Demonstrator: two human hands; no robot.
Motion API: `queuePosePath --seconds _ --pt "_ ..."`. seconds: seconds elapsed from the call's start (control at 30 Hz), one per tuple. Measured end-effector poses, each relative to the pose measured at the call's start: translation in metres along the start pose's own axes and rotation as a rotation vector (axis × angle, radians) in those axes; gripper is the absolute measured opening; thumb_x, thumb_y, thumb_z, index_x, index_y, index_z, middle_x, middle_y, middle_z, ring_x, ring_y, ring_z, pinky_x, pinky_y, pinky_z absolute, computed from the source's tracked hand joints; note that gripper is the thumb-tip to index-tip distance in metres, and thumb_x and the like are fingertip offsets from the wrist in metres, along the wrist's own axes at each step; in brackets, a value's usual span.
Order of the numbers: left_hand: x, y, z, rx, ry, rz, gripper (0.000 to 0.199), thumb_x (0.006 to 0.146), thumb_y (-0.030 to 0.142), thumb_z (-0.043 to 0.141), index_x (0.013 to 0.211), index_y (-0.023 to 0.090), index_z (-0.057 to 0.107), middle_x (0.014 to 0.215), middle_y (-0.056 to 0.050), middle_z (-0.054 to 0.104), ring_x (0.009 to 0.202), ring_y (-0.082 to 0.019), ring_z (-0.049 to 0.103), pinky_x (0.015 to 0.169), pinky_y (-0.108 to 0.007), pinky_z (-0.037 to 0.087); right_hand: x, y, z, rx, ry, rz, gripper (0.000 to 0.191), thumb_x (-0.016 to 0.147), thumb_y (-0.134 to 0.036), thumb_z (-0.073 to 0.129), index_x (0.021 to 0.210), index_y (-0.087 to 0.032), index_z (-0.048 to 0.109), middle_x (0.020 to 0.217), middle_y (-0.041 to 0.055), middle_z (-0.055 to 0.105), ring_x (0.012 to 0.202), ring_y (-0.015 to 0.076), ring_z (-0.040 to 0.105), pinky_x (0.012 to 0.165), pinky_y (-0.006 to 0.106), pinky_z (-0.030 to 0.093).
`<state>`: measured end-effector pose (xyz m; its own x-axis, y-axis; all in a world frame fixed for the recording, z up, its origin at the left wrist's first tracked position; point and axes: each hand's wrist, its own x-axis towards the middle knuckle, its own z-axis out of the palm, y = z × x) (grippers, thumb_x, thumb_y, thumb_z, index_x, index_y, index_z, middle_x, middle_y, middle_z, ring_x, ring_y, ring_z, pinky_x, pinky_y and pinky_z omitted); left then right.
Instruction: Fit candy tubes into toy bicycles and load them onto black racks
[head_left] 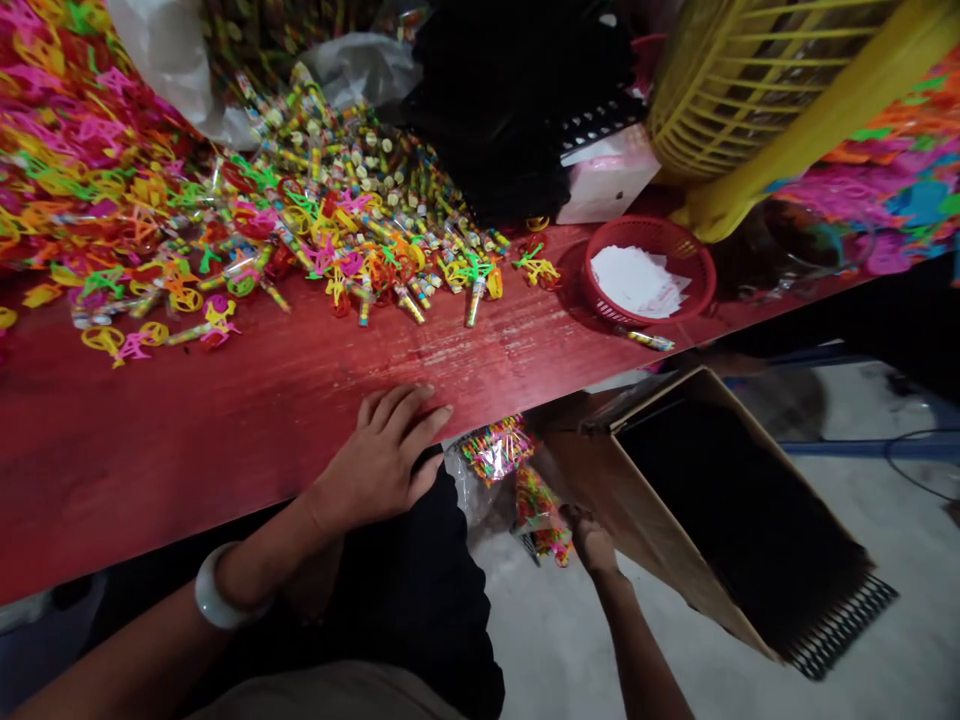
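Observation:
My left hand [382, 455] rests on the front edge of the red table [285, 400], fingers spread and holding nothing. A pale bangle is on that wrist. Below the table edge, my right hand [591, 540] reaches down beside a clear bag of small colorful pieces [538, 505]; its fingers are dark and blurred, so whether they grip the bag cannot be made out. Another shiny bag of colorful pieces [496, 448] lies just above it, near the table edge.
Piles of bright plastic pieces [82, 150] and small filled tubes [375, 170] cover the table's back. A red basket [701, 285] holds white papers. A cardboard box [652, 500] with black contents stands at right, below a yellow fan [795, 130].

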<state>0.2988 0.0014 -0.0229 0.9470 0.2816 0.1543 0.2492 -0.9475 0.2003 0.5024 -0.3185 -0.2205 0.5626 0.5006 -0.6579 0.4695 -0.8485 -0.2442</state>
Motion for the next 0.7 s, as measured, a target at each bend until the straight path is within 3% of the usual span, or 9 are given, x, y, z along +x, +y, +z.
queuePosePath --seconds 0.13,0.33,0.43,0.53,0.63,0.7 --pt "0.001 0.001 -0.002 -0.005 -0.022 -0.019 0.043 0.088 0.031 0.053 0.128 0.016 0.051 0.131 -0.017 0.049 0.123 -0.035 0.042 0.098 -0.053 0.036 -0.007 0.014 -0.010 -0.100 0.047 -0.050 0.043 0.082 -0.002 0.039 0.111 -0.017 0.067 0.119 0.0116 0.064 0.112 0.0240 0.055 0.093 0.032 0.039" --pt "0.000 0.001 -0.002 -0.010 -0.034 -0.026 0.044 0.088 0.031 0.053 0.129 0.016 0.050 0.132 -0.017 0.049 0.124 -0.034 0.042 0.099 -0.053 0.035 -0.010 0.027 -0.006 -0.127 0.108 0.007 0.050 0.087 -0.003 0.026 0.124 -0.005 0.060 0.126 0.0218 0.057 0.119 0.0314 0.047 0.101 0.043 0.034" --pt "0.000 0.002 -0.002 -0.012 -0.019 -0.020 0.043 0.088 0.031 0.053 0.128 0.015 0.051 0.131 -0.018 0.050 0.122 -0.035 0.042 0.098 -0.053 0.036 -0.004 0.019 0.017 -0.069 0.066 0.014 0.048 0.085 -0.002 0.032 0.120 -0.011 0.063 0.125 0.0153 0.060 0.118 0.0276 0.050 0.102 0.038 0.036" --pt "0.000 0.002 -0.002 -0.015 -0.015 -0.024 0.044 0.088 0.030 0.054 0.128 0.015 0.052 0.131 -0.018 0.050 0.122 -0.035 0.042 0.098 -0.053 0.036 0.001 -0.003 0.055 0.018 -0.001 0.042 0.039 0.083 -0.002 0.043 0.109 -0.015 0.069 0.107 0.0112 0.069 0.102 0.0224 0.061 0.094 0.033 0.044" --pt "-0.002 0.004 -0.003 -0.008 -0.002 -0.026 0.044 0.087 0.029 0.054 0.129 0.016 0.051 0.131 -0.017 0.051 0.122 -0.034 0.043 0.098 -0.051 0.037 0.006 -0.032 0.083 0.133 -0.013 0.051 0.016 0.090 -0.022 0.056 0.098 -0.016 0.068 0.090 0.0058 0.070 0.081 0.0171 0.066 0.079 0.033 0.052" --pt "-0.002 0.004 -0.004 -0.003 0.021 -0.032 0.042 0.087 0.027 0.053 0.128 0.017 0.052 0.130 -0.014 0.053 0.120 -0.032 0.044 0.097 -0.049 0.038 0.015 -0.049 0.086 0.228 0.049 0.022 0.020 0.086 -0.035 0.061 0.082 -0.017 0.068 0.078 0.0023 0.069 0.072 0.0167 0.066 0.071 0.032 0.053"
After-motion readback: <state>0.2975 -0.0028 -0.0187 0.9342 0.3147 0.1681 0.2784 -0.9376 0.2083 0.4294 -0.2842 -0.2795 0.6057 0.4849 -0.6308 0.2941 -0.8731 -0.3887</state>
